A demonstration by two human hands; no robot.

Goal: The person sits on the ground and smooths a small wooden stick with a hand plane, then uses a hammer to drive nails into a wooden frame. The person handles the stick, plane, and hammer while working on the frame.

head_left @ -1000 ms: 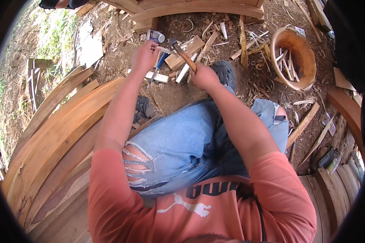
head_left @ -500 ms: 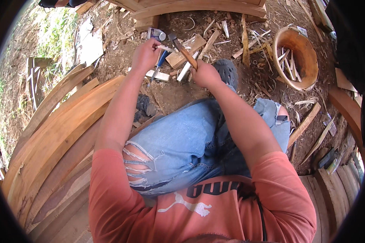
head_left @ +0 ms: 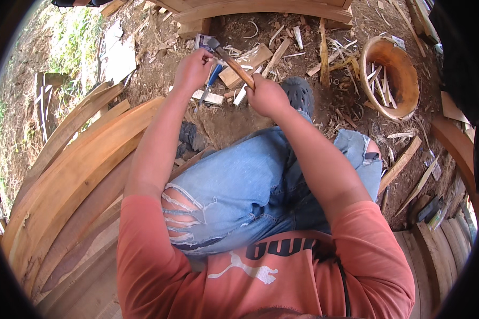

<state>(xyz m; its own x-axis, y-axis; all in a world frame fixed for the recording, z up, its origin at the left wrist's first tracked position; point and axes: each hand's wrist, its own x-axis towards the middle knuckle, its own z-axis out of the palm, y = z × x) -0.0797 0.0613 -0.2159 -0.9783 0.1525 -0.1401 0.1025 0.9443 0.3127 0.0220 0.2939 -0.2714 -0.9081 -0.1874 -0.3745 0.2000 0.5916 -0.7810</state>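
Note:
My right hand (head_left: 267, 95) is closed round the wooden handle of a hammer (head_left: 236, 66). Its dark head is up and to the left, just beyond my other hand. The fingers of my left hand (head_left: 196, 66) pinch a thin pale wood strip (head_left: 216, 61), mostly hidden by the fingers and the hammer. Below that strip a blue-handled chisel (head_left: 215, 75) rests on the ground beside a pale wood offcut (head_left: 209, 97). A flat wooden board (head_left: 245, 66) lies behind the hammer's handle.
Several curved planks (head_left: 90, 154) are stacked on the left. On the right a round wooden tub (head_left: 363, 66) holds pale slivers. A wooden frame (head_left: 266, 10) stands at the far side. Shavings and offcuts litter the dirt. My shoe (head_left: 297, 95) is near my right hand.
The hammer and my right hand have shifted left and slightly away, bringing the head over near my left hand. Less of the pale strip shows now. My left hand has barely moved.

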